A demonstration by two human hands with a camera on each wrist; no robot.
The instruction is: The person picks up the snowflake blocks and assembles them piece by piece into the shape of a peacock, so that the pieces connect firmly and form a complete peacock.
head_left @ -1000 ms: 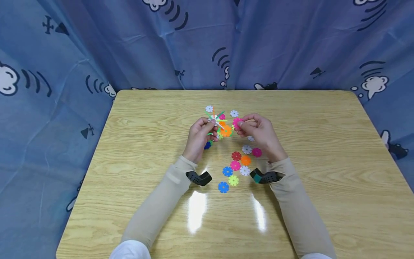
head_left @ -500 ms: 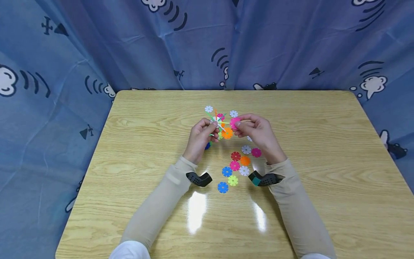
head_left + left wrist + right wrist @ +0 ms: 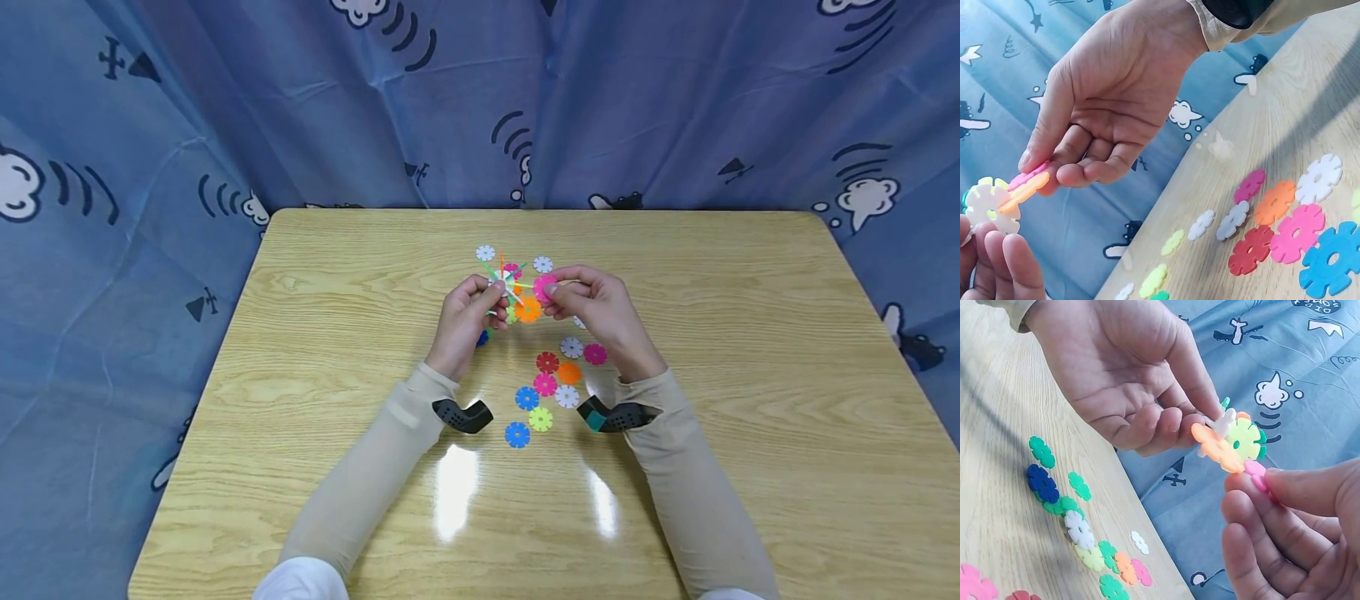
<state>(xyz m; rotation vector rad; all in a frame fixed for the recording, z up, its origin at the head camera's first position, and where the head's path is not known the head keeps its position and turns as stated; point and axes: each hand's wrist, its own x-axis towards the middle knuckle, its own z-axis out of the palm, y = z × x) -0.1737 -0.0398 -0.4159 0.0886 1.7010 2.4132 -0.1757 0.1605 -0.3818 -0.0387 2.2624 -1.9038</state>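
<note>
My left hand (image 3: 463, 321) pinches a cluster of notched plastic discs between thumb and fingers. A white disc (image 3: 988, 203) sits in its middle. Slotted edge-on around it are other discs, among them an orange one (image 3: 1217, 449), a yellow one (image 3: 1247, 441) and green edges. My right hand (image 3: 596, 307) pinches a pink notched disc (image 3: 543, 288) by its rim. That pink disc meets the cluster's right side, against the yellow disc; whether their notches interlock I cannot tell. Both hands are raised over the table, and the left thumb covers part of the cluster.
Loose notched discs lie on the wooden table (image 3: 360, 350): a blue one (image 3: 517, 434), a red one (image 3: 547, 362) and several more toward the front. Another group lies beneath the hands, including a dark blue disc (image 3: 1042, 483). A patterned blue curtain (image 3: 465, 100) hangs behind the table.
The pink disc in my right hand has shifted slightly left, and the cluster slightly right, so they now meet. Over the last half second hardly anything moves.
</note>
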